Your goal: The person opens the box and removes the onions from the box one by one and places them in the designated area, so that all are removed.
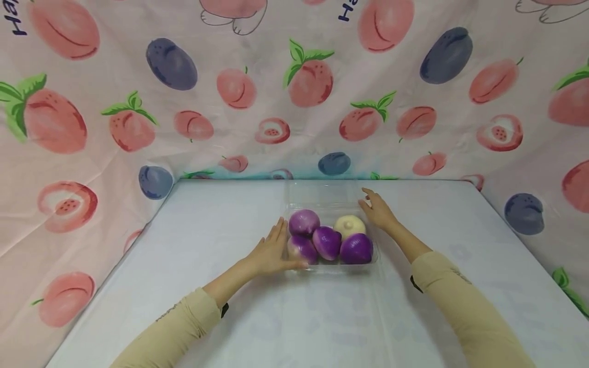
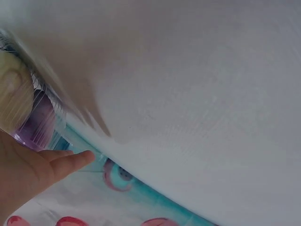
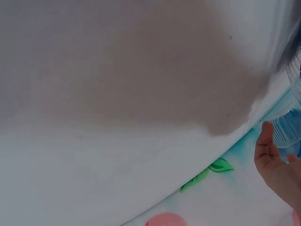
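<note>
A clear plastic box point(image 1: 331, 267) lies on the table with its lid point(image 1: 322, 192) folded back, away from the person. In it sit purple onions point(image 1: 304, 222) and one pale yellow onion point(image 1: 349, 225) at the back right. My left hand point(image 1: 271, 251) rests against the box's left side, fingers straight and thumb along the front edge. At the back right corner, my right hand point(image 1: 379, 210) has its fingers loosely extended beside the lid. The right wrist view shows that hand's fingers point(image 3: 266, 136) right at the clear plastic. The left wrist view shows onions point(image 2: 37, 120) behind the box wall.
The white table point(image 1: 221, 214) carries the box near its middle. Behind and along both sides hangs a pink cloth point(image 1: 257, 51) printed with fruit. Its lower part meets the table's back edge, just behind the lid.
</note>
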Motion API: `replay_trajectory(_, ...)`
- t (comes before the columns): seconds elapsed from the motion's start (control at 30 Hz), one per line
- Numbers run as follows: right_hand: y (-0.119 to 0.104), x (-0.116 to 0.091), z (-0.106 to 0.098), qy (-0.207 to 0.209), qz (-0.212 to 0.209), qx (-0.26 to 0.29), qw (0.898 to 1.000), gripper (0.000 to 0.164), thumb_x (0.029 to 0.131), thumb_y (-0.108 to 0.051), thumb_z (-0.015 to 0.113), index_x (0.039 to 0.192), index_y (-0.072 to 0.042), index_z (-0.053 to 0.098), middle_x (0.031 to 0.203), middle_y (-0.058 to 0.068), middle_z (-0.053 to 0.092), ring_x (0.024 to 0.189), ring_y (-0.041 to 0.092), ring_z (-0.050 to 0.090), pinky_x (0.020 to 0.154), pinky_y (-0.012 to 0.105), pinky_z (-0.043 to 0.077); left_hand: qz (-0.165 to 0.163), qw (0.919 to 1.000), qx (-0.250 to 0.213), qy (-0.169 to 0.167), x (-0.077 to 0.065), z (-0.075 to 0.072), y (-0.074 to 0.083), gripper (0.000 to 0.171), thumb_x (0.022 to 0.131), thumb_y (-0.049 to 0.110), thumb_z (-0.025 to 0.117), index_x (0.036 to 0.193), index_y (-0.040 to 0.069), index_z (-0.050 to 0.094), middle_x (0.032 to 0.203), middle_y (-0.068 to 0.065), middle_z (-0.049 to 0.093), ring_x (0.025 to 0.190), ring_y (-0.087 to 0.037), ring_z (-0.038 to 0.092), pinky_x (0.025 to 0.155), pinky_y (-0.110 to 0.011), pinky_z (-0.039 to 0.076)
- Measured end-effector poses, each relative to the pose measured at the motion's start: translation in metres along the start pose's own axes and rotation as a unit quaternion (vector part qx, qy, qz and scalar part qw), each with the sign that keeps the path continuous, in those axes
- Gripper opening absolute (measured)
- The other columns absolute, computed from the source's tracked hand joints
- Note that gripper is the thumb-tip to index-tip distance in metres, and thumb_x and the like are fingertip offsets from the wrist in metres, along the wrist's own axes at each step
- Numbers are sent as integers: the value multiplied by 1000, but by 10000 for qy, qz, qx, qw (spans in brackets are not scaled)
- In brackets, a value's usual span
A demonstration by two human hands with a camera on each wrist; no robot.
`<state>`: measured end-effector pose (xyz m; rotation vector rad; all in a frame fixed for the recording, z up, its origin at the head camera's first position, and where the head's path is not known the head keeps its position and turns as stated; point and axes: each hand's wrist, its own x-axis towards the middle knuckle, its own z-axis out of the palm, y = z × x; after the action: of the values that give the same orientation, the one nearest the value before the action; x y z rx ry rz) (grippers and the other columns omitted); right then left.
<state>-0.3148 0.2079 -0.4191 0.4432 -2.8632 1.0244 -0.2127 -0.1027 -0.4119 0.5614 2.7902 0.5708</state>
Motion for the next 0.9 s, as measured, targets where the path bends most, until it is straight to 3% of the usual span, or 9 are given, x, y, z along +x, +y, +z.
replay_trajectory(0.13,2,-3,-3,242,-91,-18,9997,49,101,-17,40,140,12,29,126,40,43,102,50,52,89,58,44,-28,10000,17,-6,3,-1,2,120,76,71,59,150,0,-3,158,-15,-10,146,-35,4,111,-63,20)
replay_trajectory(0.33,2,-12,-2,754,-394,-340,9958,41,99,-14,46,132,10,44,127,35,47,116,50,45,96,60,40,-73,9997,-230,60,3,-1,2,119,75,70,61,150,2,-3,158,-13,-10,146,-34,4,107,-69,20)
replay_trajectory(0.6,-11,-29,-7,920,-989,-446,9898,30,97,-11,51,121,5,55,122,27,55,110,44,51,92,55,46,-10,9984,-546,175,0,0,-2,121,73,69,64,150,1,-1,158,-15,-9,144,-40,8,104,-72,20)
replay_trajectory(0.73,-16,-37,-15,457,-1544,42,9869,28,93,-7,56,118,5,58,117,23,59,104,40,57,83,47,53,93,9977,-651,172,1,1,-3,122,73,68,64,150,1,-1,158,-17,-10,143,-42,11,105,-63,31)
replay_trajectory(0.9,-17,-46,-28,-531,-2176,794,9714,29,87,0,63,116,2,59,116,18,62,105,36,57,82,37,54,124,9978,-634,113,2,0,-4,122,73,69,64,150,1,-2,158,-17,-10,140,-43,21,96,-56,46)
